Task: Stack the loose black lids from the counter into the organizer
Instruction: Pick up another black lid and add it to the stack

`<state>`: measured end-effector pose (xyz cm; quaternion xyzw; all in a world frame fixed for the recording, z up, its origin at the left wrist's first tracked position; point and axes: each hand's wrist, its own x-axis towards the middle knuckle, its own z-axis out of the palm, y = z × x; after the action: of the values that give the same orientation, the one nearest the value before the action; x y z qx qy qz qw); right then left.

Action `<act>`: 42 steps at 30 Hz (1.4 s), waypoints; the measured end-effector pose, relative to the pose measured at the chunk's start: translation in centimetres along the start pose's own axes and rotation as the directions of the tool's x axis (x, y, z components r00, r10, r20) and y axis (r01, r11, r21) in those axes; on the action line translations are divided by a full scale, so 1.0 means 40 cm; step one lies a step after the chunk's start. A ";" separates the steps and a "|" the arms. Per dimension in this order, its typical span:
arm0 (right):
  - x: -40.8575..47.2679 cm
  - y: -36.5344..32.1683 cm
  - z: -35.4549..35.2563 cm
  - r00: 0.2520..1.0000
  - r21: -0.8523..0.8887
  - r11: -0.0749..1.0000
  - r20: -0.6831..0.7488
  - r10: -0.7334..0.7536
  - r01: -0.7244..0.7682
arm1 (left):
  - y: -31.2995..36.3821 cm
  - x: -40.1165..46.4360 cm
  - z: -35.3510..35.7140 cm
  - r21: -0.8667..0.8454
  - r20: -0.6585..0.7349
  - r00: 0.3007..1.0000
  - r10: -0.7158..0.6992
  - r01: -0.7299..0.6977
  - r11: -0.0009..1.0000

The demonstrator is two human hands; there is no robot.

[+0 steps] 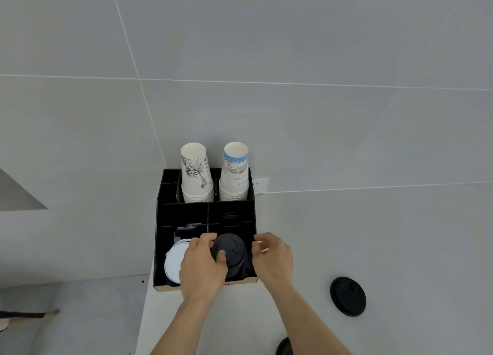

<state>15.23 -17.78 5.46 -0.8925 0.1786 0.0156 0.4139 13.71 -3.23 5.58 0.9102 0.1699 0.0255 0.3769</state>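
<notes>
A wall [266,47] of large pale grey tiles with thin white grout lines fills most of the view, evenly lit. A white socket [260,186] sits low on it, just above the light counter [373,234]. Left of the counter lies a lower grey, speckled surface [80,317], possibly the floor. A darker grey wedge [16,194] enters from the left edge.

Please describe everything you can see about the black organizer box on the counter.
The black compartmented organizer box stands on the pale counter against the tiled wall, its bottom front edge showing pale brown. Thin dividers split it into sections. The back sections hold two stacks of upturned white paper cups. The front left holds white round lids; the front right holds a stack of black plastic lids. The left hand grips that stack; the right hand hovers at the right wall.
</notes>
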 end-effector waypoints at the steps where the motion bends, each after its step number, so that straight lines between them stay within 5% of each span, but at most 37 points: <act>1: 0.005 0.006 -0.018 1.000 0.005 1.000 -0.017 0.011 -0.011 | 0.019 -0.001 0.000 -0.011 -0.006 1.000 0.030 -0.030 0.999; 7: 0.033 0.090 -0.144 0.985 0.014 0.996 -0.149 0.092 -0.091 | 0.159 -0.031 0.054 -0.157 0.060 0.976 0.210 -0.198 0.967; 11: 0.031 0.174 -0.226 0.962 0.017 0.987 -0.222 0.162 -0.162 | 0.227 -0.074 0.143 -0.232 0.281 0.918 0.280 -0.218 0.948; 21: 0.009 0.378 -0.349 0.918 0.043 0.926 -0.122 0.377 -0.375 | 0.290 -0.186 0.347 -0.170 0.674 0.720 0.165 -0.066 0.983; 34: 0.002 0.489 -0.367 0.867 0.092 0.864 -0.001 0.497 -0.495 | 0.299 -0.259 0.481 -0.106 0.851 0.525 0.031 0.113 0.988; 38: 0.001 0.483 -0.362 0.851 0.156 0.841 -0.006 0.525 -0.517 | 0.291 -0.259 0.487 -0.130 0.847 0.532 0.014 0.183 0.974; 42: 0.010 0.438 -0.366 0.863 0.194 0.855 -0.070 0.500 -0.480 | 0.306 -0.239 0.441 -0.192 0.773 0.633 0.038 0.177 0.965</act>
<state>8.03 -39.21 2.17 -0.7781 0.4250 0.0526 0.4595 11.32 -26.36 2.26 0.7714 0.0233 -0.3589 0.5250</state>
